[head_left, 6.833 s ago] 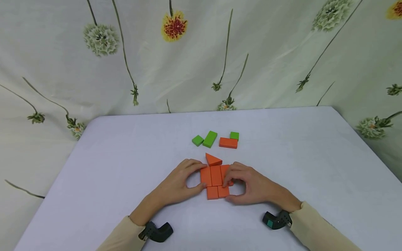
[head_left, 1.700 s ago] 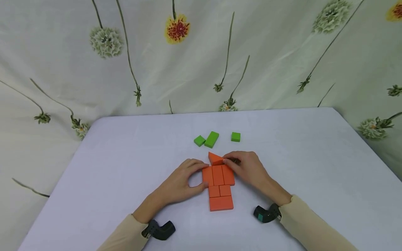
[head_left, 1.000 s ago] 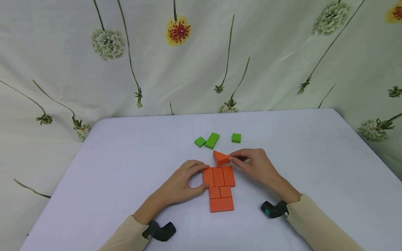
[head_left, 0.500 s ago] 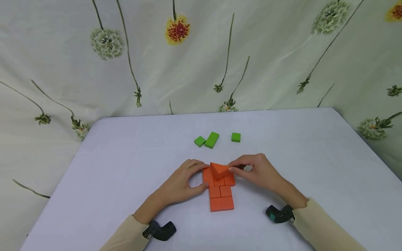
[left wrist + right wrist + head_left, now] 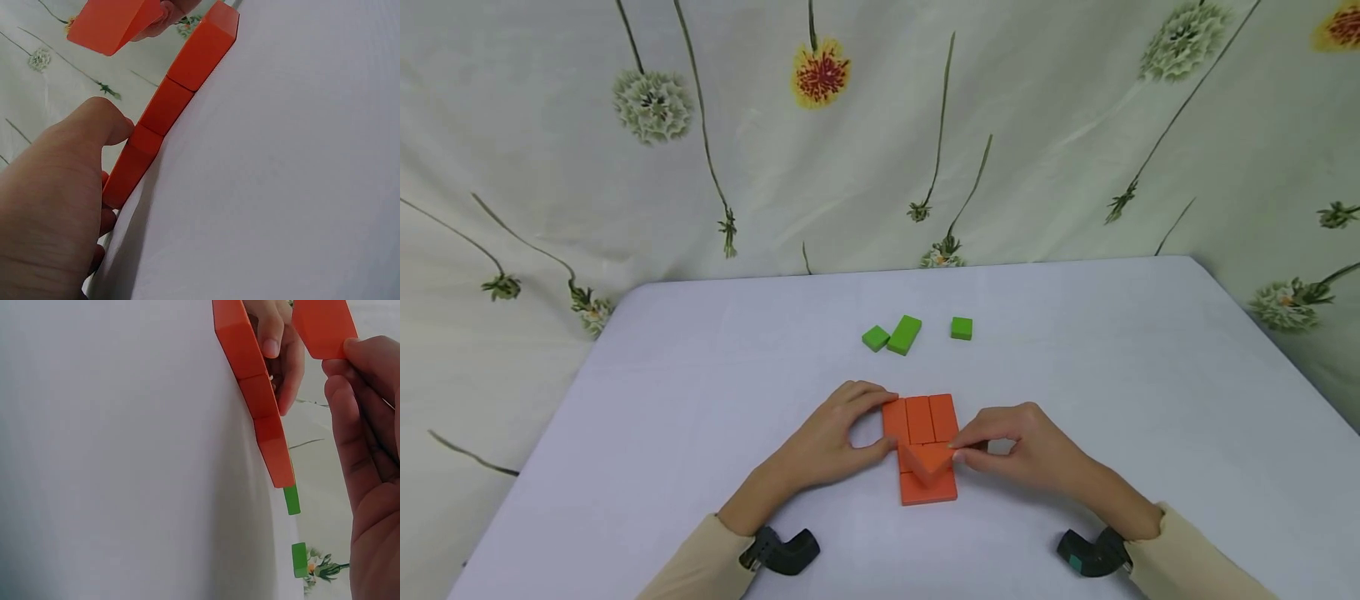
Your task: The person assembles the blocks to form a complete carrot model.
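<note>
Flat orange blocks [image 5: 919, 419] lie joined on the table: a far row of upright rectangles, smaller blocks, then a wide rectangular block [image 5: 928, 493] nearest me. My left hand [image 5: 835, 433] holds the leftmost rectangle, index finger at its far corner, thumb at its near one. Between thumb and fingers, my right hand [image 5: 1030, 446] pinches an orange triangular block [image 5: 928, 461] by its right end. Both wrist views show this triangular block [image 5: 112, 25] raised above the joined blocks, apart from them. From the head it hides most of the smaller blocks.
Beyond the orange blocks lie a green square block [image 5: 876, 337], a longer green block [image 5: 905, 335] close beside it, and another green square block [image 5: 962, 328] farther right. A flowered cloth [image 5: 880, 167] hangs behind the white table [image 5: 700, 375].
The wide rectangular block has gone from beside the green blocks to the near end. My right hand has lifted the triangular block from the far end and carried it nearer. My left hand stays put.
</note>
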Available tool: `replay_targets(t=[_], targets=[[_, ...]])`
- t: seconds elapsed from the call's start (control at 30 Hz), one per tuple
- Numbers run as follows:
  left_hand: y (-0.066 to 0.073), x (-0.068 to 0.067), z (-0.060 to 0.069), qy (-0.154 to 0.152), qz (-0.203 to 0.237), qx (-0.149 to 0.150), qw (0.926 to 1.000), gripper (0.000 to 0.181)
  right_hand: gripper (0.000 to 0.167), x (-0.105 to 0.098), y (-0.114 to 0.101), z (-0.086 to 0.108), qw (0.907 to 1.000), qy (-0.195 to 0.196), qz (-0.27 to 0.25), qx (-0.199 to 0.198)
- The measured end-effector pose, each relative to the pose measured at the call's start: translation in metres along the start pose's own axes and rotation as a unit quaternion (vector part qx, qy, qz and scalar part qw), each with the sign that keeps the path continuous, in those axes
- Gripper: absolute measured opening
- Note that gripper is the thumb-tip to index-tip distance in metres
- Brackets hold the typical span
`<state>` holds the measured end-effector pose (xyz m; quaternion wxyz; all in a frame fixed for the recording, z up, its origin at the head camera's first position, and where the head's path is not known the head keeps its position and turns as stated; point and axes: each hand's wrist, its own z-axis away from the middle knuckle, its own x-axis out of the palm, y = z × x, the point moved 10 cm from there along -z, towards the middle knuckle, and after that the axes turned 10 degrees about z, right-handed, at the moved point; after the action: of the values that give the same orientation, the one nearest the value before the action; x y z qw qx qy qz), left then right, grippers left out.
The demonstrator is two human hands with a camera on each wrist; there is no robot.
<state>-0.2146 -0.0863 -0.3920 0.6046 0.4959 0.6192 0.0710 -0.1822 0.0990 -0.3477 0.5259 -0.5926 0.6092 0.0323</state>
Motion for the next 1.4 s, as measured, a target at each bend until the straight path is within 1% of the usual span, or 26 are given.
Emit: replay_targets(t=[0.17, 0.2, 0.27, 0.4, 0.53, 0.73, 0.97, 1.13, 1.4], targets=[[0.004, -0.001, -0.001, 0.005, 0.000, 0.014, 0.9999, 0.052, 0.027, 0.007, -0.010, 0.007, 0.9992, -0.011, -0.011, -0.036], [0.005, -0.002, -0.001, 0.007, -0.001, 0.018, 0.9998, 0.052, 0.026, 0.009, -0.011, 0.009, 0.9992, -0.016, -0.015, -0.035], [0.006, -0.002, -0.001, 0.009, -0.001, 0.024, 0.9997, 0.052, 0.024, 0.011, -0.014, 0.011, 0.9985, -0.023, -0.021, -0.045], [0.005, -0.002, -0.001, 0.010, -0.003, 0.026, 0.9996, 0.052, 0.017, 0.015, -0.019, 0.015, 0.9970, -0.035, -0.027, -0.063], [0.005, -0.002, -0.001, 0.010, -0.004, 0.024, 0.9997, 0.052, 0.016, 0.018, -0.020, 0.016, 0.9956, -0.039, -0.016, -0.084], [0.006, -0.002, 0.000, 0.007, -0.001, 0.018, 0.9998, 0.052, 0.021, 0.020, -0.021, 0.017, 0.9939, -0.040, 0.020, -0.101], [0.006, -0.003, -0.001, 0.006, -0.002, 0.021, 0.9998, 0.052, 0.024, 0.022, -0.021, 0.018, 0.9930, -0.038, 0.034, -0.107], [0.005, -0.003, -0.001, 0.007, 0.001, 0.021, 0.9998, 0.052, 0.022, 0.023, -0.019, 0.018, 0.9925, -0.039, 0.045, -0.107], [0.005, -0.003, 0.000, 0.003, 0.002, 0.015, 0.9999, 0.052, 0.025, 0.025, -0.012, 0.017, 0.9952, -0.070, 0.039, -0.056]])
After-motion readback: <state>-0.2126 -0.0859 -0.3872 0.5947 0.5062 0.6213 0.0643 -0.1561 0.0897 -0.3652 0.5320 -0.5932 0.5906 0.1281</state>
